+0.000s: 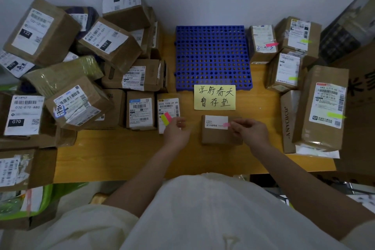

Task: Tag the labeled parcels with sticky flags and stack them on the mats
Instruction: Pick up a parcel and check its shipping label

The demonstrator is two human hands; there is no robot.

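A small brown parcel (pixel 220 133) with a white label lies on the wooden table (pixel 121 154) in front of me. My right hand (pixel 250 131) pinches a pink sticky flag (pixel 226 124) at the right edge of that label. My left hand (pixel 176 131) holds a pad of yellow and pink sticky flags (pixel 166 119) just left of the parcel. Beyond the parcel lies a blue perforated mat (pixel 213 57) with nothing on it. A yellow handwritten note (pixel 214 97) sits at its near edge.
Many labelled cardboard parcels (pixel 105 40) are piled at the left without flags. At the right stand several parcels (pixel 322 107) with green or pink flags. A large carton (pixel 361 95) stands at the far right. A green bag (pixel 30 203) sits at lower left.
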